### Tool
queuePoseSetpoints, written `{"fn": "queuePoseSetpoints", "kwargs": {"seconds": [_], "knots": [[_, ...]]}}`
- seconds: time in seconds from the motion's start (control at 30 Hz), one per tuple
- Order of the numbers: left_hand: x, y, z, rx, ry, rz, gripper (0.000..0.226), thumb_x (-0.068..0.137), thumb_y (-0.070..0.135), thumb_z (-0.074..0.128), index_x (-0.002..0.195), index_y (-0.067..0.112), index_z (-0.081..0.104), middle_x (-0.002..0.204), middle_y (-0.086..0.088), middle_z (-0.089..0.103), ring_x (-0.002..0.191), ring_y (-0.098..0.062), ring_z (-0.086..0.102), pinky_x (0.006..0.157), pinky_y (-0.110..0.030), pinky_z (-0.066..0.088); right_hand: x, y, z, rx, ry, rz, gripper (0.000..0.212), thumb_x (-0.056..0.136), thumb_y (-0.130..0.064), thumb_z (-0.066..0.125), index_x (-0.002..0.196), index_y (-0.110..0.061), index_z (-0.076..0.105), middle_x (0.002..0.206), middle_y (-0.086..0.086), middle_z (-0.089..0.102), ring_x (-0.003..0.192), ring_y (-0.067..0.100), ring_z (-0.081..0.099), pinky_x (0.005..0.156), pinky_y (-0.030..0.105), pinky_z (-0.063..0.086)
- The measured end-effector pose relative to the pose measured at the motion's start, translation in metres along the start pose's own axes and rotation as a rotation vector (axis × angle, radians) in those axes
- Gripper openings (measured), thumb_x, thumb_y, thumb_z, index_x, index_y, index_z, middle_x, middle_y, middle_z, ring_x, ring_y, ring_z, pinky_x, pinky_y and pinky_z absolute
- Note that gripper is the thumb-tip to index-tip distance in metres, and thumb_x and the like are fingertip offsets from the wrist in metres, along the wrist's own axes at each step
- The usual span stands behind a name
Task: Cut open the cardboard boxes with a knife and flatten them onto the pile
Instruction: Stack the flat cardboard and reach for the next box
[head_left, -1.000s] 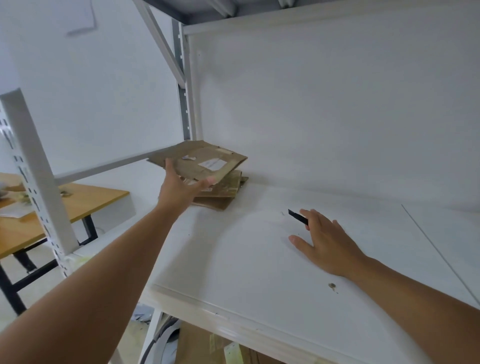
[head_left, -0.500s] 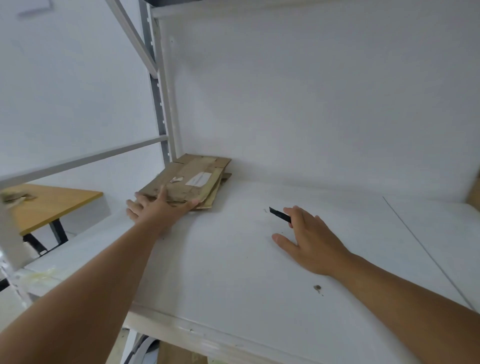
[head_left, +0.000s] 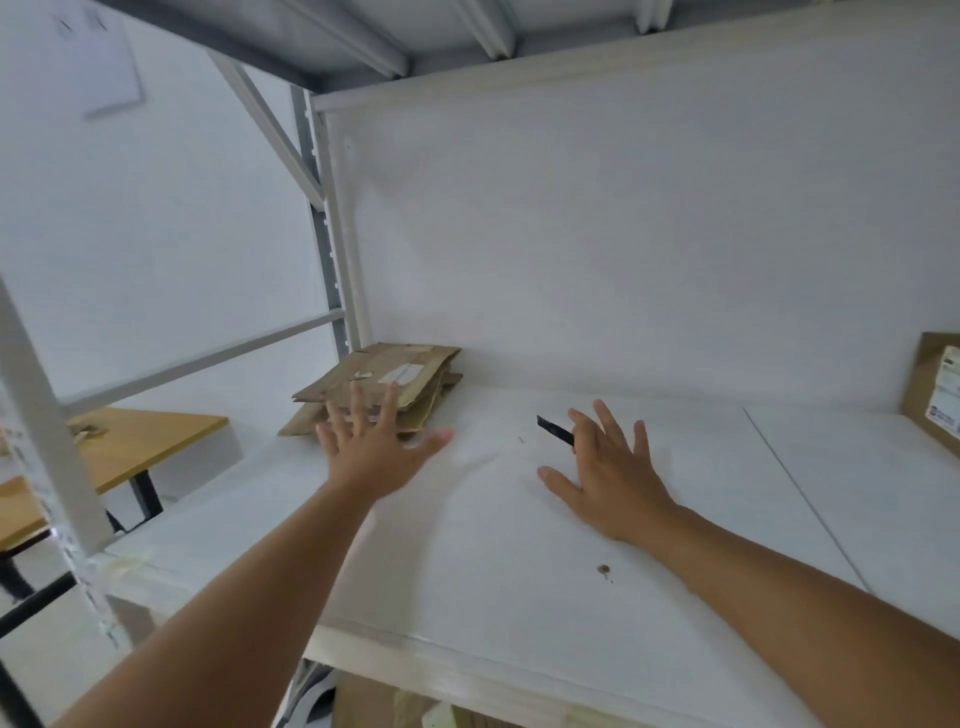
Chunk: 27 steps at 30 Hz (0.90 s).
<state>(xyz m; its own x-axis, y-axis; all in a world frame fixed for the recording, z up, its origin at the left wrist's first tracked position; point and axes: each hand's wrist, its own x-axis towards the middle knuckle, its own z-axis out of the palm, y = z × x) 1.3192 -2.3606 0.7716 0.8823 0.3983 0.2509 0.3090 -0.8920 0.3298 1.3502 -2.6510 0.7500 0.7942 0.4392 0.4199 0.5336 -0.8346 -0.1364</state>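
Left of centre, our left hand (head_left: 375, 447), fingers spread, hovers over the pile (head_left: 387, 384); our right hand (head_left: 605, 470) lies flat, pinning the knife (head_left: 555, 429). We'd press squarely.

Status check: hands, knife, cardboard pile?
Left hand open, fingers spread at the flattened pile. Right hand flat on shelf, knife under fingers. Nothing obstructing.

Both hands reach forward, left hand (head_left: 378, 451) fingers spread, right hand (head_left: 609, 475) flat, palm down.
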Motion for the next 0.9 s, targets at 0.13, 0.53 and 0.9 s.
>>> {"fn": "queuePoseSetpoints", "kwargs": {"seconds": [0.13,0.53,0.9], "knots": [[-0.025,0.035,-0.008,0.034,-0.026,0.089,0.119,0.054,0.105,0.014,0.153,0.044,-0.017,0.161,0.0,-0.03,0.148,-0.035,-0.026,0.117,-0.056,-0.015,-0.008,0.012,-0.028,-0.029,0.001,0.03,0.073,0.093,-0.069,0.025,0.132,-0.007,0.028,0.163,-0.001,0.014,0.151,0.022,-0.013,0.116,0.064,-0.001],[-0.11,0.18,0.014,0.025,-0.001,0.376,0.117,0.057,0.103,0.015,0.149,0.044,-0.026,0.163,0.003,-0.026,0.149,-0.03,-0.024,0.117,-0.054,-0.015,-0.109,0.108,-0.116,-0.179,0.04,0.179,0.076,0.096,-0.063,0.032,0.142,-0.003,0.021,0.164,0.002,0.006,0.15,0.024,-0.015,0.116,0.063,-0.003],[-0.174,0.334,0.059,-0.022,0.01,0.653,0.112,0.064,0.099,0.016,0.15,0.041,-0.026,0.163,0.003,-0.024,0.151,-0.028,-0.02,0.117,-0.053,-0.013,-0.22,0.236,-0.181,-0.295,0.265,0.436,0.059,0.098,-0.046,0.044,0.136,-0.002,0.037,0.162,0.011,0.012,0.151,0.031,-0.005,0.117,0.057,0.015]]}}
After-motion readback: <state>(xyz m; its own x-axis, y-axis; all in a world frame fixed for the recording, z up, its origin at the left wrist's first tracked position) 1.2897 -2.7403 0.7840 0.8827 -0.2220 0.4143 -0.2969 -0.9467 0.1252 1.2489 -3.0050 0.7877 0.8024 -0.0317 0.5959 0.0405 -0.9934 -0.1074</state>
